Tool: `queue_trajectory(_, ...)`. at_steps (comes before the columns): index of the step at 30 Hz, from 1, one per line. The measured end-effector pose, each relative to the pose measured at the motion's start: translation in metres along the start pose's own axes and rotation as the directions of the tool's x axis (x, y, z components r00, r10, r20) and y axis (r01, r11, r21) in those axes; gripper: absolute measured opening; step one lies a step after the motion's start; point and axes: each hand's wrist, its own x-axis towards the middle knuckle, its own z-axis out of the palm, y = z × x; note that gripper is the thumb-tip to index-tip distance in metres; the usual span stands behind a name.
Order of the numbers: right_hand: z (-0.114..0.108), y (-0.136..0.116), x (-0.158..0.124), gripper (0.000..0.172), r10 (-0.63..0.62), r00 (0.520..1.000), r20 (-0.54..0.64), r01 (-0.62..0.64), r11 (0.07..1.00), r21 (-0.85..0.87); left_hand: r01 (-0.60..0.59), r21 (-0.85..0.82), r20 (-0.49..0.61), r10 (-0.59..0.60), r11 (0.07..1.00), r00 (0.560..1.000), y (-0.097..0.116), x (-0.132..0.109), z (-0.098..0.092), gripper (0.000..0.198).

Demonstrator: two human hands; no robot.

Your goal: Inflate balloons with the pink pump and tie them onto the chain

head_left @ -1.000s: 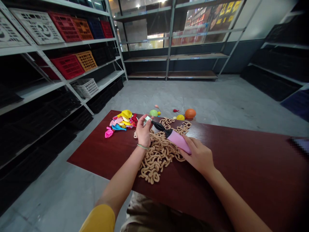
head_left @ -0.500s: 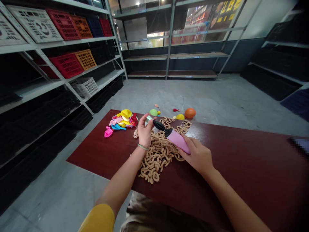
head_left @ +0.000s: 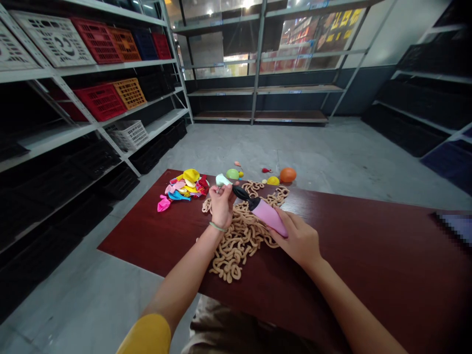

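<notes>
My right hand (head_left: 300, 239) is wrapped round the pink body of a balloon pump (head_left: 270, 216), whose black nozzle end points to the upper left. At the tip of that nozzle my left hand (head_left: 222, 204) pinches a pale mint balloon (head_left: 222, 180), slightly puffed above the fingers. Its neck is hidden by the fingertips. Under both hands lies a heap of beige curly strands (head_left: 241, 241) on the table. Left of my left hand is a pile of limp coloured balloons (head_left: 189, 184).
The dark red table (head_left: 140, 231) stretches to the right. An orange balloon (head_left: 288, 175), a green balloon (head_left: 232, 173) and a yellow balloon (head_left: 273, 181) lie beyond its far edge. Shelves with crates (head_left: 99, 101) stand at the left. A blurred dark object (head_left: 455, 226) is at the right edge.
The pale mint balloon stands up larger and fuller above my left fingers. Both hands keep their grips, and the whole view has shifted slightly.
</notes>
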Motion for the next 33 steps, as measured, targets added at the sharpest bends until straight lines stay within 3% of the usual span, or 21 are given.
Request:
queue_trajectory(3,0.0,-0.001,0.001,0.048,-0.013,0.999,-0.029,0.013,1.0,-0.01,0.1,-0.014,0.029,-0.099,0.995,0.995,-0.003,-0.004,0.0,0.036)
queue_trajectory(7,0.0,-0.002,0.001,0.048,-0.018,0.999,-0.035,0.018,1.0,-0.019,0.175,0.016,0.08,-0.175,0.985,0.981,-0.002,-0.013,0.005,0.037)
queue_trajectory(12,0.003,-0.002,0.003,0.049,-0.013,1.0,-0.006,0.013,1.0,-0.013,0.125,-0.047,0.176,-0.115,0.991,0.978,0.004,-0.014,0.008,0.039)
queue_trajectory(17,0.002,0.002,0.007,0.05,-0.008,0.998,0.055,0.008,1.0,0.007,0.088,-0.081,0.17,-0.074,0.993,0.983,0.002,-0.013,0.01,0.035)
queue_trajectory(22,0.003,0.001,0.004,0.051,0.026,0.994,0.108,-0.034,0.997,0.069,0.024,-0.06,0.172,-0.013,0.998,0.985,-0.001,-0.025,0.036,0.04)
queue_trajectory(27,0.006,-0.003,0.001,0.06,0.223,0.974,0.049,-0.228,0.962,0.154,0.001,0.023,0.156,-0.005,1.0,0.988,-0.011,-0.033,0.069,0.037)
queue_trajectory(33,0.004,0.004,0.001,0.053,0.283,0.955,0.085,-0.292,0.947,0.134,-0.054,0.019,0.083,0.052,0.998,0.995,-0.032,-0.034,0.076,0.03)
